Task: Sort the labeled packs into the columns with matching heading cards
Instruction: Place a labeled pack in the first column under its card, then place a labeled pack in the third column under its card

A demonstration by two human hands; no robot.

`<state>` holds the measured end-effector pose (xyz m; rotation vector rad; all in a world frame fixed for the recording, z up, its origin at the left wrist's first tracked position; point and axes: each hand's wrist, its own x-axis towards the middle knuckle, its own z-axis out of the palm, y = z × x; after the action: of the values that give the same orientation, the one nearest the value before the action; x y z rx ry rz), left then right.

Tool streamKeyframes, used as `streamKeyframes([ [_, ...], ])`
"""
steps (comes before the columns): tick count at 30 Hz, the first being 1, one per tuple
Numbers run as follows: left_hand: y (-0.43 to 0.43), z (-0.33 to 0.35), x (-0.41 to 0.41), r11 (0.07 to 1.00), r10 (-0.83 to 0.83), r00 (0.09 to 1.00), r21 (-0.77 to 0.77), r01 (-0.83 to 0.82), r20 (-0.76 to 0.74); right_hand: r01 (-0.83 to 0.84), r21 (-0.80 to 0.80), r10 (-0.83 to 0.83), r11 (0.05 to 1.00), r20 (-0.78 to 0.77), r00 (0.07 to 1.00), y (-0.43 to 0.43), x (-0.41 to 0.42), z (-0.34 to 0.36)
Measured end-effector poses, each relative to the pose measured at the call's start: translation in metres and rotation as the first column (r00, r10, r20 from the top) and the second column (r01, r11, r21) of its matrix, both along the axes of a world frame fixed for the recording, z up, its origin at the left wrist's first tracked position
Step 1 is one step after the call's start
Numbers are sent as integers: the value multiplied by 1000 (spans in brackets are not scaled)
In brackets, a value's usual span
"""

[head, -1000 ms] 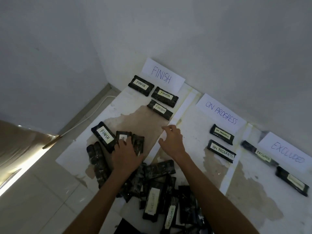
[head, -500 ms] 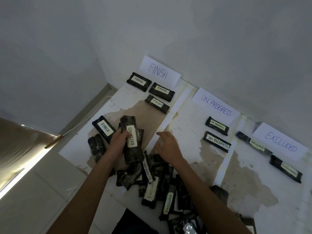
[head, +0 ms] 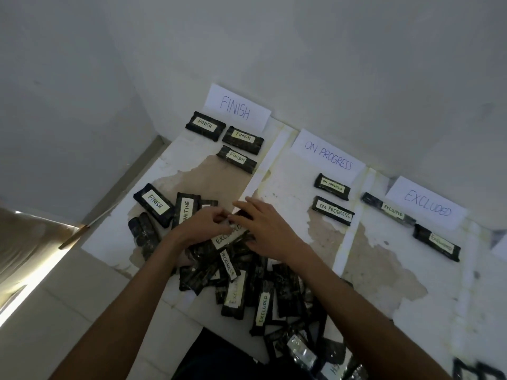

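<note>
A dark pack labelled EXCLUDED (head: 227, 238) is held over the loose pile (head: 247, 286). My left hand (head: 203, 227) grips its left end and my right hand (head: 267, 229) grips its right end. Three heading cards stand against the wall: FINISH (head: 236, 108), ON PROGRESS (head: 327, 154) and EXCLUDED (head: 426, 205). Three packs lie below the FINISH card, two below ON PROGRESS, two below EXCLUDED. A fourth FINISH pack (head: 153, 204) and a WAITING pack (head: 185, 209) lie left of my hands.
White strips (head: 258, 174) split the stained board into columns. A wall corner and floor trim (head: 131, 182) border the left side. Shiny packs (head: 301, 352) and a dark cloth (head: 219, 357) lie at the near edge. Another white card's corner (head: 500, 249) shows at the far right.
My left hand lifted the EXCLUDED pack out of the pile and turned it sideways. My right hand came left and took hold of its other end. The WAITING pack is uncovered.
</note>
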<state>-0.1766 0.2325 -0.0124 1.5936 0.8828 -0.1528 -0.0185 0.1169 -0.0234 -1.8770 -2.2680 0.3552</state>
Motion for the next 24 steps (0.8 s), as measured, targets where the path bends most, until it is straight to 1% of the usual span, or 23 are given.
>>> streamKeyframes([
  [4, -6, 1, 15, 977, -209, 977, 44, 210, -31, -27, 9, 27, 1000, -6, 1000, -19, 8, -1],
  [8, -16, -3, 34, 945, -321, 946, 56, 323, -39, 35, 27, -34, 999, -18, 999, -37, 18, -1],
  [11, -23, -3, 54, 913, -378, 923, 135, 385, -73, 108, 23, -107, 994, -23, 994, -58, 32, -2],
  [15, -32, -2, 82, 897, -328, 943, 298, 328, -53, 284, 18, -283, 959, -35, 958, -84, 61, 1],
  [19, -48, -6, 112, 857, -292, 956, 444, 260, 4, 473, -14, -473, 881, -22, 881, -118, 93, 6],
  [22, -67, -11, 138, 830, -302, 952, 504, 238, 47, 587, -17, -587, 809, -21, 809, -148, 116, 4],
  [24, -82, -13, 156, 820, -325, 943, 517, 245, 68, 650, -37, -651, 759, -15, 759, -166, 132, 2],
])
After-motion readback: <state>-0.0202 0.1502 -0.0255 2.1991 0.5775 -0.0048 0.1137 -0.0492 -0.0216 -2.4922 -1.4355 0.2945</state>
